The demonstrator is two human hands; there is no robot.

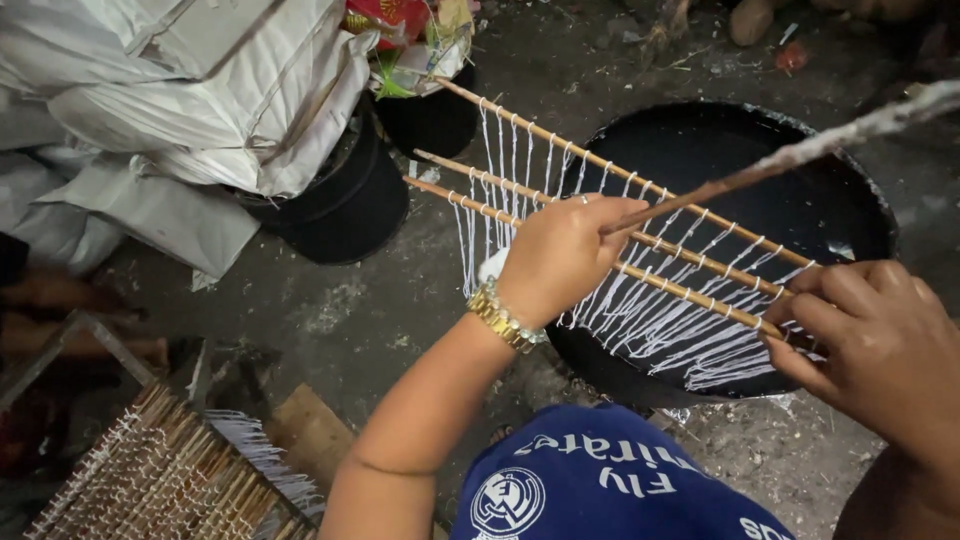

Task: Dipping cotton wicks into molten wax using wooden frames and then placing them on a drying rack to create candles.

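My left hand (pixel 560 255), with a gold watch (pixel 503 318) on its wrist, grips a long wax-coated stick (pixel 800 152) that slants up to the right. My right hand (pixel 880 345) pinches the near ends of three thin wooden rods (pixel 640 235). Rows of white strings (pixel 650 315) hang from the rods. The rods and strings are held over a wide black pan (pixel 740 150) of dark liquid.
Grey-white sacks (pixel 200 90) lie heaped at the upper left on a black bucket (pixel 345 205). A stack of strung rods (pixel 170 475) rests in a frame at the lower left. The ground is dirty concrete. Blue cloth (pixel 610 490) covers my knee.
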